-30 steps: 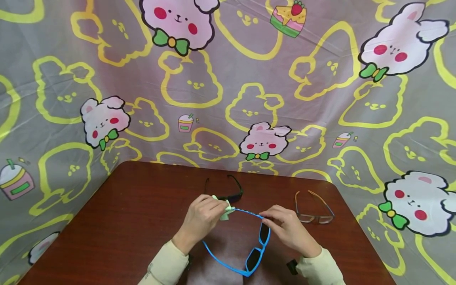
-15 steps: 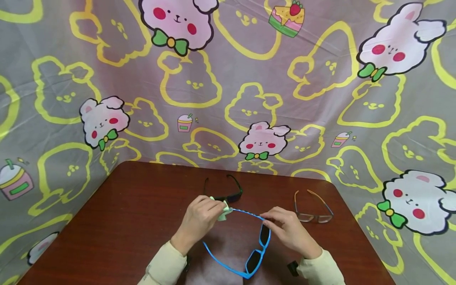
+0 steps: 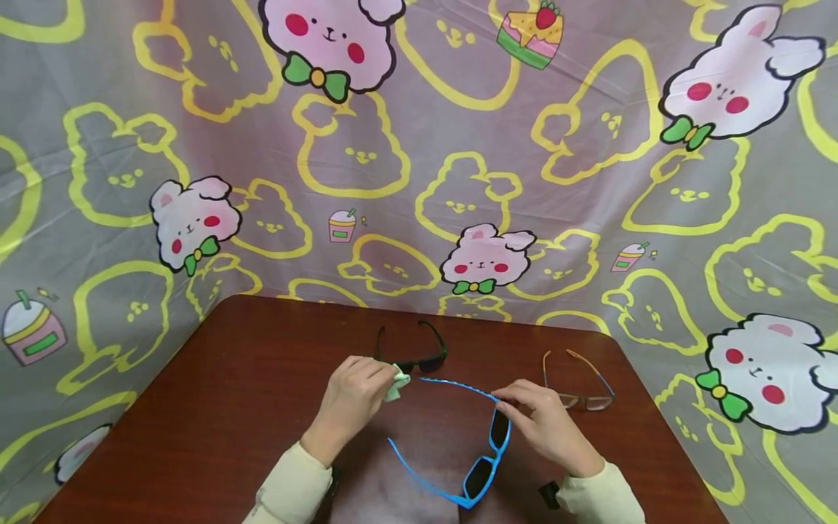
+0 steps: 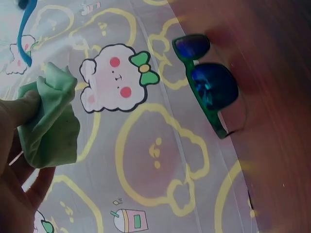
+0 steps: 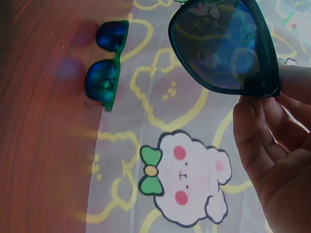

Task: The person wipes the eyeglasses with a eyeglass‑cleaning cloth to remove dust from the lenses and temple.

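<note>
My left hand (image 3: 350, 400) pinches a folded light green cloth (image 3: 398, 384) between thumb and fingers. In the left wrist view the cloth (image 4: 56, 121) bunches up above the fingers. My right hand (image 3: 546, 422) holds blue-framed sunglasses (image 3: 479, 477) by the corner where one temple meets the frame. Both temples are unfolded and point left, and the dark lenses face down and right. The tip of the upper temple ends just right of the cloth, with a small gap between. Up close in the right wrist view, one lens (image 5: 214, 48) shows above my fingertips.
Green-framed sunglasses (image 3: 431, 362) with bluish lenses lie behind my left hand on the brown table (image 3: 229, 407). Clear-lensed glasses (image 3: 597, 402) with orange-tipped temples lie at the right, partly behind my right hand. A patterned curtain (image 3: 393, 167) hangs around the table's back and sides.
The cloth has come off the temple tip as my left hand moved left. My right hand and the blue sunglasses have shifted slightly right.
</note>
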`<action>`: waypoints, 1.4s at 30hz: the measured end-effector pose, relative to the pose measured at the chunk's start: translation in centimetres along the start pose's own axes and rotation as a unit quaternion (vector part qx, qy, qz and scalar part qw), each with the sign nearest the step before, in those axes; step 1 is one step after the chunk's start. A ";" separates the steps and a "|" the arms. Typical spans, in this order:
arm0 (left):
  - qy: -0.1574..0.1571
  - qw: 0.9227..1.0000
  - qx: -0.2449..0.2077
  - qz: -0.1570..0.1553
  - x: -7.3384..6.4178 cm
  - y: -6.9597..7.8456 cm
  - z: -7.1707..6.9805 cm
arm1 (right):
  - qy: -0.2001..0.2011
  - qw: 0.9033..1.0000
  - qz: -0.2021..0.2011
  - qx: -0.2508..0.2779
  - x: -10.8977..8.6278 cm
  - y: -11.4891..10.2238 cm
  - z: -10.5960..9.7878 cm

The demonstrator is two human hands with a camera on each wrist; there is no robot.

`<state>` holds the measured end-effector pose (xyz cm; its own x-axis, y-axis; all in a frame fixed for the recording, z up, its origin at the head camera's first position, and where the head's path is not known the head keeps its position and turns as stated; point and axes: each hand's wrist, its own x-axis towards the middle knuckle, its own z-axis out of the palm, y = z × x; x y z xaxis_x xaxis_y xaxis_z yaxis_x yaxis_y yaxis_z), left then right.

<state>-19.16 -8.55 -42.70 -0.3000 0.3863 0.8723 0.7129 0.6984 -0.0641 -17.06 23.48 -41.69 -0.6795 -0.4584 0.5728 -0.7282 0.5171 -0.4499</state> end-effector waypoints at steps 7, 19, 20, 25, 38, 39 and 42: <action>-0.039 0.998 0.006 -0.051 -0.7 -0.5 -0.7 | 0.029 0.998 0.045 -0.035 -0.9 1.2 -0.5; -0.047 0.996 0.015 -0.080 -2.4 -1.6 -1.3 | 0.063 0.974 0.176 -0.131 -1.7 3.5 -1.7; -0.047 0.995 0.017 -0.080 -2.5 -1.7 -1.4 | 0.062 0.971 0.189 -0.133 -1.7 3.7 -1.7; -0.054 0.993 0.026 -0.098 -3.0 -2.3 -2.0 | 0.055 0.957 0.247 -0.140 -1.6 4.7 -2.0; -0.083 0.976 0.015 -0.201 -3.4 -2.1 -2.3 | 0.081 0.929 0.325 -0.155 -0.7 7.7 -2.2; -0.085 0.974 0.010 -0.209 -3.5 -2.0 -2.3 | 0.085 0.927 0.329 -0.159 -0.6 8.0 -2.1; -0.095 0.969 0.002 -0.226 -3.6 -1.8 -2.3 | 0.088 0.921 0.339 -0.171 -0.5 8.7 -2.0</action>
<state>-17.92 -12.56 -44.59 -0.6928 0.1434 0.7067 0.4788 0.8243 0.3021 -22.82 29.63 -44.53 -0.9206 0.1626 0.3552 -0.0497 0.8530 -0.5195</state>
